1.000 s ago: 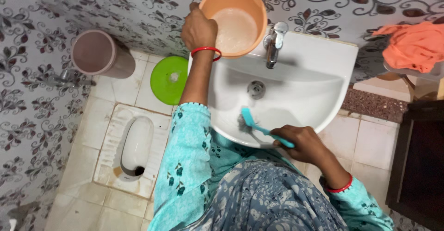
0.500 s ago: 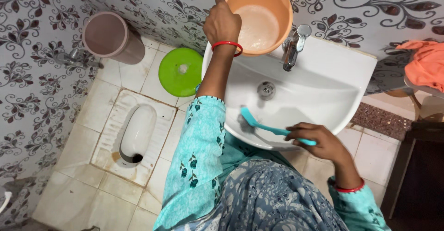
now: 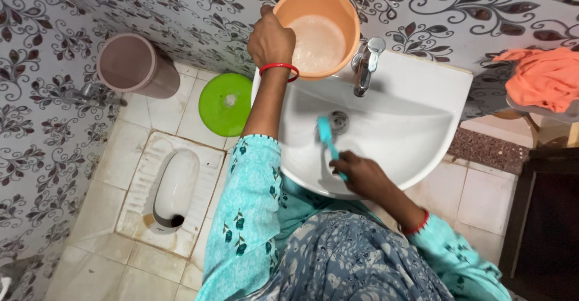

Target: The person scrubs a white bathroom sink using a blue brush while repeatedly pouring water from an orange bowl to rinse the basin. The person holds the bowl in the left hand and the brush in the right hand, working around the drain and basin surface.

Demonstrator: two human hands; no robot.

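Since the earlier frame the teal brush (image 3: 327,138) has swung from the near rim of the white basin (image 3: 422,126) up toward its drain (image 3: 339,121), head now just beside the drain. The right hand (image 3: 360,175) is clenched on the brush handle over the basin's front edge. The left hand (image 3: 271,41) grips the rim of the orange tub (image 3: 318,31), which sits at the basin's back left corner, beside the tap (image 3: 365,64). Judged step: scrubbing the bowl. The next stroke calls for firm bristle contact around the drain while the tub stays steady.
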